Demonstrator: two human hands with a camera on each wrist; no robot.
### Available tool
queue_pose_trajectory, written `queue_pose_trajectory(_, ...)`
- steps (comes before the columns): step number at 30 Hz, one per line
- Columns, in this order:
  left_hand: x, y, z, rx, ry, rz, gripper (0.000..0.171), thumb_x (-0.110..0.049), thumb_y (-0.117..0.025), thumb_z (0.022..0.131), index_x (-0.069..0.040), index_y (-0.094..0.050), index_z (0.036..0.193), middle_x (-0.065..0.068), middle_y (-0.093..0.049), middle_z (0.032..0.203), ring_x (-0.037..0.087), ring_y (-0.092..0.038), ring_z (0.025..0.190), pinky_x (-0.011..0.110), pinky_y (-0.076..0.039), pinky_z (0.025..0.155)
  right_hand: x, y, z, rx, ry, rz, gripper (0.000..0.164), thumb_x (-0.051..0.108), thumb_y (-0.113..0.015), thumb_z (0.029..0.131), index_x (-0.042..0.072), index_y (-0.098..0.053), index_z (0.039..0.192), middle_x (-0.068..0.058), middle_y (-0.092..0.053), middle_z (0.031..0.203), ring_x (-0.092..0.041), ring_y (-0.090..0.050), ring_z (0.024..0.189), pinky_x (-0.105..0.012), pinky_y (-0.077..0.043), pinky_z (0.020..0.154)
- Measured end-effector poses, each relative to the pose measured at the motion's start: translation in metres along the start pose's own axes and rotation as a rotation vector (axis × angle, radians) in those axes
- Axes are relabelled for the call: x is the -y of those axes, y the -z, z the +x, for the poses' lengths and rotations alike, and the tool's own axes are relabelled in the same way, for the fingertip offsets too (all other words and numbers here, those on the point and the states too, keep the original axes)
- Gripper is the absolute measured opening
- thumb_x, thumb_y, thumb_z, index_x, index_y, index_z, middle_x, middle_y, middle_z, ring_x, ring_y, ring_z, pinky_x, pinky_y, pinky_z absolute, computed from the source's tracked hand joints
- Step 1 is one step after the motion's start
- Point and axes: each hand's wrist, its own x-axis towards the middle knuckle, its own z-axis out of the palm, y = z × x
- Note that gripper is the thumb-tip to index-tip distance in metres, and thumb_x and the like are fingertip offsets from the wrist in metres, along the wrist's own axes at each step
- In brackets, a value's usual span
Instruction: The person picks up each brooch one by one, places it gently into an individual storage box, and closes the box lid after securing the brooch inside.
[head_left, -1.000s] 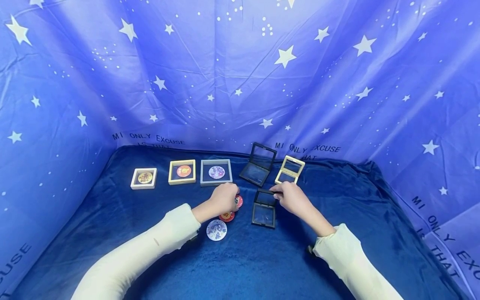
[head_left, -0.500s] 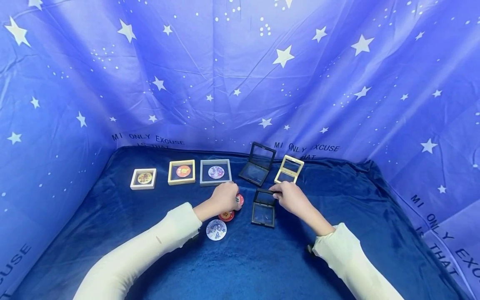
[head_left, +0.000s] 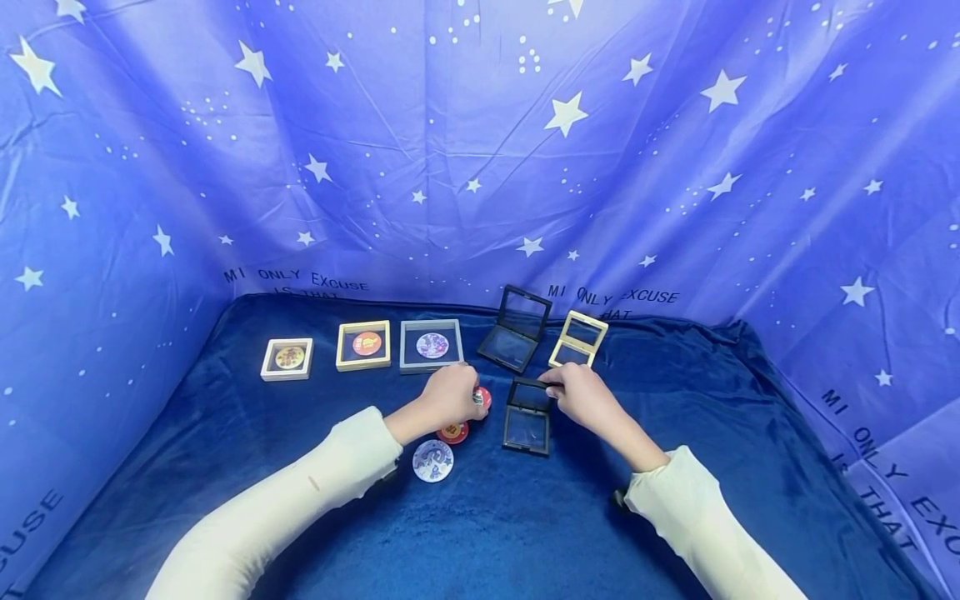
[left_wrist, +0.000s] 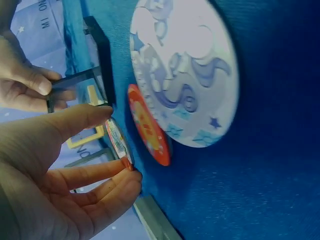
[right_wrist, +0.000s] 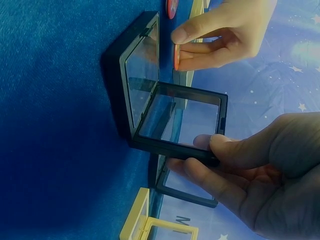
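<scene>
Between thumb and fingertips my left hand [head_left: 448, 395] pinches a small red-rimmed round badge [left_wrist: 119, 142] by its edges, tilted up on edge in the left wrist view. To the right, my right hand [head_left: 587, 397] holds the raised lid of a small black display frame [right_wrist: 112, 75] at its corner. This frame stands opened out on the blue cloth, clear film in both halves, with no badge in it. Near my left hand lie a red badge [head_left: 453, 432] and a larger white-and-purple badge [head_left: 432, 461], close together.
Behind stand a white frame [head_left: 287, 376], a gold frame [head_left: 363, 365] and a grey frame [head_left: 405, 357], each closed around a badge. Farther right are a larger opened black frame [head_left: 547, 317] and an opened cream-yellow frame [head_left: 576, 343]. A starry curtain [head_left: 420, 125] hangs behind the cloth.
The badge in my left hand has shifted slightly rightward and up, and more of its face shows. My right hand keeps its hold on the black lid.
</scene>
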Motion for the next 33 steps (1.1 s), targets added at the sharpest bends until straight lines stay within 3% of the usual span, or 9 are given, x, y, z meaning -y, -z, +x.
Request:
queue_pose_trajectory(15,-0.022,0.005,-0.01,-0.017,-0.089,-0.013,0.029,-0.034,-0.086,0.079,-0.007,-0.074,0.08,0.006,-0.067,0.084,0.014,-0.058,0.069,0.027,-0.051,0.06,0.001,0.0,0.001,-0.009,-0.001,-0.012,0.022,-0.006,-0.061,0.094,-0.003,-0.076,0.109,-0.018,-0.077,0.106,-0.035,-0.072,0.103,-0.048,-0.057,0.086)
queue_pose_trajectory(22,-0.034,0.005,-0.012,-0.017,-0.113,-0.025,0.032,-0.035,-0.086,0.081,-0.008,-0.069,0.073,0.003,-0.063,0.075,0.011,-0.052,0.061,0.023,-0.042,0.053,0.001,0.0,0.001,-0.007,-0.006,-0.01,0.021,-0.006,-0.061,0.094,-0.003,-0.076,0.108,-0.018,-0.077,0.105,-0.033,-0.072,0.1,-0.047,-0.058,0.085)
queue_pose_trajectory(33,-0.054,-0.003,-0.014,-0.012,-0.123,0.049,0.034,-0.04,-0.085,0.08,-0.009,-0.071,0.079,0.003,-0.065,0.077,0.013,-0.057,0.062,0.024,-0.042,0.051,-0.002,-0.003,0.002,-0.025,0.016,-0.007,0.02,-0.006,-0.062,0.093,-0.003,-0.077,0.106,-0.017,-0.077,0.103,-0.033,-0.073,0.097,-0.048,-0.058,0.084)
